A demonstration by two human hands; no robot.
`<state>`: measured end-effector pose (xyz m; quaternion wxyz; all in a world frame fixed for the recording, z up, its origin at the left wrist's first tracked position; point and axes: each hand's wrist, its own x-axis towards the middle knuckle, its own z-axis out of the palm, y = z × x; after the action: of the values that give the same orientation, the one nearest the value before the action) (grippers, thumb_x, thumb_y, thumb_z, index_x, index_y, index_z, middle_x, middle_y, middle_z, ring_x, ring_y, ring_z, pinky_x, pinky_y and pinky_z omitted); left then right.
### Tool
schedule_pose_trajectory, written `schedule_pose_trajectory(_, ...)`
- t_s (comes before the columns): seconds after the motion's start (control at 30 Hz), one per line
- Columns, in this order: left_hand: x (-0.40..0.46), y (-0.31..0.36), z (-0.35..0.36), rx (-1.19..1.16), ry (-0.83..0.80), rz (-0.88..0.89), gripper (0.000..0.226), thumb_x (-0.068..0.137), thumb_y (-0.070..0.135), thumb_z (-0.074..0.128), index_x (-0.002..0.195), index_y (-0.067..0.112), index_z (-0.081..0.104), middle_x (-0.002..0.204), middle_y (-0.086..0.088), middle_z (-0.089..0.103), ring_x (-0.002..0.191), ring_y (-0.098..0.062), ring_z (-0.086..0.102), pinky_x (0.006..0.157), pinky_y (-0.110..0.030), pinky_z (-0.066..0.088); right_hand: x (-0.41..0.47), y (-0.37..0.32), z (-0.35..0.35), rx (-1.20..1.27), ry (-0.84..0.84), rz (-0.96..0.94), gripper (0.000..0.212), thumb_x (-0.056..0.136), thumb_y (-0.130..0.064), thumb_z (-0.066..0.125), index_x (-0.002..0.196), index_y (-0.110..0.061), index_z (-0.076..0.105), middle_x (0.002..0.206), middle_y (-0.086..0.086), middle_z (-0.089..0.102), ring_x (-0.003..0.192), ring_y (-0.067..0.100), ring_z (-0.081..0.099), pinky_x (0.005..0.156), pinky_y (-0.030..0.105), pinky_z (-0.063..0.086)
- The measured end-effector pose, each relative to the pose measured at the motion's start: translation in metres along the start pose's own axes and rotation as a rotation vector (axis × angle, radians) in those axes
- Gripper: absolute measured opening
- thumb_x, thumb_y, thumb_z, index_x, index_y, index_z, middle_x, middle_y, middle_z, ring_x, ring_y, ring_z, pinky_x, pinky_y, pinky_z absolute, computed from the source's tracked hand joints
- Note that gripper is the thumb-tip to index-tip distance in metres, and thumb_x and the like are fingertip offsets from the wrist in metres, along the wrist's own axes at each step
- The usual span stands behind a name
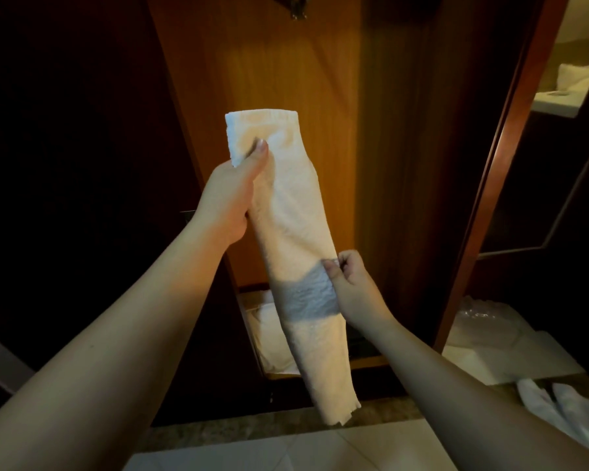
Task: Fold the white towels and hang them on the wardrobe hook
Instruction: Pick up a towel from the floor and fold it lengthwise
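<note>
A white towel (295, 232), folded into a long narrow strip, hangs in front of the wooden wardrobe panel (262, 62). My left hand (228, 198) grips it near its top end, thumb pressed on the front. My right hand (349, 283) pinches the strip's right edge lower down. The bottom end dangles free above the floor. A metal hook (298, 8) shows at the top edge of the wardrobe, well above the towel.
More white cloth lies in a low wardrobe compartment (269, 334) behind the towel. Other white towels (490, 348) lie on the right, with one more at the lower right (558, 402). An open wardrobe door frame (500, 147) stands to the right. Tiled floor (286, 447) below.
</note>
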<state>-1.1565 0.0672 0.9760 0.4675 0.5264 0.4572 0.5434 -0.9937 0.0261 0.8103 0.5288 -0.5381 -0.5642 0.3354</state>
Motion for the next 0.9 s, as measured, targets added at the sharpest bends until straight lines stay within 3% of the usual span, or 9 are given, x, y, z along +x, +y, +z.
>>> schedule_pose_trajectory(0.07,0.002,0.001,0.0,-0.05,-0.009,-0.045,0.032,0.093,0.05,0.063,0.109,0.024,0.064,0.105,0.004,0.075,0.1,-0.018,0.071,0.093,-0.044,0.055,0.005,0.003,-0.005,0.043,-0.046,0.02,0.031,0.097,-0.049,0.057,0.118,-0.029,0.047,0.1,-0.005,0.063,0.087,0.019,0.065,0.072,0.036,0.052)
schedule_pose_trajectory(0.13,0.004,0.003,0.001,-0.087,-0.016,-0.082,0.03,0.094,0.048,0.062,0.108,0.022,0.064,0.099,0.002,0.077,0.095,-0.02,0.074,0.088,-0.046,0.057,0.011,0.003,-0.012,0.021,-0.217,0.117,0.079,0.082,-0.064,0.068,0.143,-0.023,0.038,0.126,-0.009,0.061,0.109,0.013,0.064,0.092,0.035,0.054)
schedule_pose_trajectory(0.2,0.007,0.004,0.001,-0.105,-0.015,-0.125,0.03,0.095,0.047,0.061,0.109,0.02,0.063,0.096,0.0,0.078,0.09,-0.021,0.075,0.084,-0.046,0.059,0.016,0.007,-0.019,0.045,-0.438,0.247,0.098,0.06,-0.068,0.078,0.138,-0.015,0.05,0.131,0.003,0.065,0.113,0.018,0.066,0.102,0.043,0.052)
schedule_pose_trajectory(0.3,0.014,0.002,0.004,-0.117,-0.005,-0.195,0.026,0.097,0.04,0.061,0.11,0.018,0.061,0.097,-0.003,0.078,0.087,-0.022,0.076,0.08,-0.046,0.06,0.02,0.01,-0.031,0.003,-0.711,0.337,0.09,0.051,-0.069,0.087,0.121,-0.016,0.066,0.122,0.007,0.072,0.113,0.024,0.069,0.105,0.046,0.05)
schedule_pose_trajectory(0.43,0.03,-0.008,0.005,-0.171,0.079,-0.311,0.025,0.097,0.03,0.065,0.109,0.01,0.056,0.108,-0.01,0.072,0.095,-0.027,0.073,0.089,-0.051,0.057,0.02,0.004,-0.042,0.035,-0.841,0.437,0.084,0.067,-0.058,0.085,0.133,-0.012,0.059,0.13,0.007,0.068,0.12,0.025,0.065,0.11,0.046,0.046)
schedule_pose_trajectory(0.53,0.041,-0.019,0.006,-0.181,0.14,-0.375,0.033,0.095,0.024,0.067,0.118,0.009,0.049,0.108,-0.011,0.069,0.096,-0.029,0.07,0.093,-0.053,0.055,0.012,0.003,-0.047,0.031,-0.86,0.458,0.048,0.084,-0.035,0.073,0.126,-0.014,0.061,0.129,0.005,0.068,0.12,0.021,0.064,0.113,0.043,0.042)
schedule_pose_trajectory(0.67,0.047,-0.034,0.01,-0.145,0.158,-0.415,0.045,0.095,0.02,0.066,0.134,0.009,0.046,0.106,-0.012,0.067,0.095,-0.028,0.069,0.094,-0.051,0.055,-0.003,0.005,-0.052,0.157,-0.799,0.526,0.036,0.087,-0.023,0.059,0.119,-0.007,0.061,0.12,0.008,0.069,0.111,0.02,0.066,0.108,0.035,0.046)
schedule_pose_trajectory(0.83,0.046,-0.051,0.014,-0.276,0.081,-0.483,0.026,0.1,0.024,0.059,0.113,0.004,0.05,0.103,-0.017,0.07,0.097,-0.033,0.071,0.097,-0.053,0.053,-0.012,0.007,-0.061,0.454,-0.681,0.582,0.043,0.073,-0.02,0.056,0.114,-0.007,0.062,0.103,0.009,0.076,0.095,0.022,0.073,0.086,0.032,0.057)
schedule_pose_trajectory(0.9,0.041,-0.07,0.013,-0.43,-0.016,-0.489,0.039,0.103,0.042,0.049,0.112,0.004,0.058,0.098,-0.019,0.074,0.097,-0.034,0.07,0.1,-0.049,0.05,-0.01,0.0,-0.067,0.568,-0.652,0.55,0.047,0.071,-0.018,0.062,0.117,-0.005,0.062,0.105,0.012,0.076,0.095,0.024,0.073,0.083,0.033,0.059)
